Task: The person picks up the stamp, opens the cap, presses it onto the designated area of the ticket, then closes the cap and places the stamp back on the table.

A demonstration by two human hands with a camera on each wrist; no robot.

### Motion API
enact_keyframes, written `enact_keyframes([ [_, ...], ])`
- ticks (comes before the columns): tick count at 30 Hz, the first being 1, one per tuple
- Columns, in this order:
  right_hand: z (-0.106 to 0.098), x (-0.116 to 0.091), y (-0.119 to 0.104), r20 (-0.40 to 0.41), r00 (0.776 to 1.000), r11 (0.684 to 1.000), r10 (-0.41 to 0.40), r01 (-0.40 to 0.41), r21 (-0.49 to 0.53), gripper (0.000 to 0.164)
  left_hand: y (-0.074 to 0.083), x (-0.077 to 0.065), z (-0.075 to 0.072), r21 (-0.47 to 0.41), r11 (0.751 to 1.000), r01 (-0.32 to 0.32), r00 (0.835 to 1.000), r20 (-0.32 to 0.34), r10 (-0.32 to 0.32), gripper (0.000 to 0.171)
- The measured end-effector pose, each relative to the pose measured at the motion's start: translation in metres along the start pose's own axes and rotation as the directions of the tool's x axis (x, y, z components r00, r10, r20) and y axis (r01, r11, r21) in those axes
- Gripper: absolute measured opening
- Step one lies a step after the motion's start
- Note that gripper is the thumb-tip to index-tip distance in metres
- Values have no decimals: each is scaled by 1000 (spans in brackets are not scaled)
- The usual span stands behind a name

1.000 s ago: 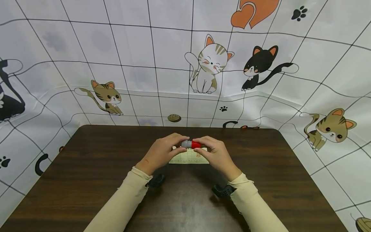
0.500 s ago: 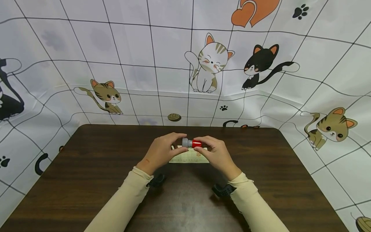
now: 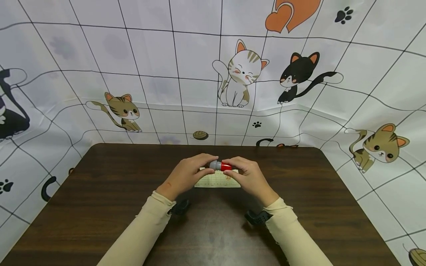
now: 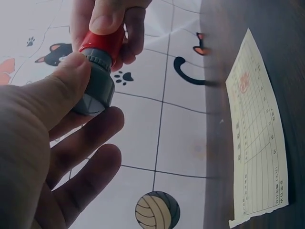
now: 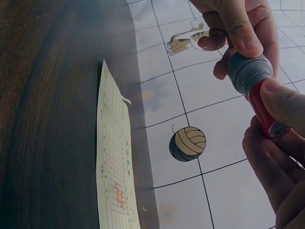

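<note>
A small red stamp (image 3: 226,167) with a grey cap (image 3: 213,165) lies sideways between my two hands, above the table. My left hand (image 3: 186,173) pinches the cap between thumb and fingertips; its other fingers spread loosely in the left wrist view. Thumb and fingers of my right hand (image 3: 249,176) grip the red body (image 5: 261,106). Cap and body are joined, with a ribbed grey collar (image 4: 98,57) between them. Below the hands, a pale printed slip of paper (image 3: 217,180) bears a round red imprint (image 4: 244,82).
The dark wooden table (image 3: 116,207) reaches back to a white sheet (image 3: 193,92) printed with cats and grid lines. Dark bands (image 3: 179,207) sit at both wrists.
Half a second ago my left fingers were loosened around the grey cap; now they close on it again. The right hand keeps its grip on the red body, and the paper stays put.
</note>
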State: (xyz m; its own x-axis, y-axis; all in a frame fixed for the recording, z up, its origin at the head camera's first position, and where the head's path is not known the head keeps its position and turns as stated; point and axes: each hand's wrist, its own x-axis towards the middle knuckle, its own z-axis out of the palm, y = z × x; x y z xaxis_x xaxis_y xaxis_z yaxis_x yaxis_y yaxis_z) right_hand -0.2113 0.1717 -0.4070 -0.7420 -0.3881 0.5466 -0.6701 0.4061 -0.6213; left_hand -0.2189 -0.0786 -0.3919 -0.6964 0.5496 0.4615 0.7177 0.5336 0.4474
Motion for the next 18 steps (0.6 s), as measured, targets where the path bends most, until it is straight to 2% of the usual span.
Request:
enact_keyframes([
  [2,0,0,1,-2,1000,1000,3,-3,5,32,1,0,1,15,1000,3,1000,-7,-3,49],
  [7,1,-1,0,-32,999,1000,28,-28,-6,28,3,2,4,75,997,31,997,-71,-26,47],
  [11,1,0,-2,-45,998,999,39,-40,-32,28,5,3,7,56,995,78,991,-109,-71,47],
  [15,0,1,-1,-27,999,999,35,-36,-39,27,6,3,7,1,995,99,991,-90,-98,46],
  [18,-2,0,-1,-5,1000,999,20,-21,-35,28,5,2,6,-29,997,78,996,-47,-79,45],
])
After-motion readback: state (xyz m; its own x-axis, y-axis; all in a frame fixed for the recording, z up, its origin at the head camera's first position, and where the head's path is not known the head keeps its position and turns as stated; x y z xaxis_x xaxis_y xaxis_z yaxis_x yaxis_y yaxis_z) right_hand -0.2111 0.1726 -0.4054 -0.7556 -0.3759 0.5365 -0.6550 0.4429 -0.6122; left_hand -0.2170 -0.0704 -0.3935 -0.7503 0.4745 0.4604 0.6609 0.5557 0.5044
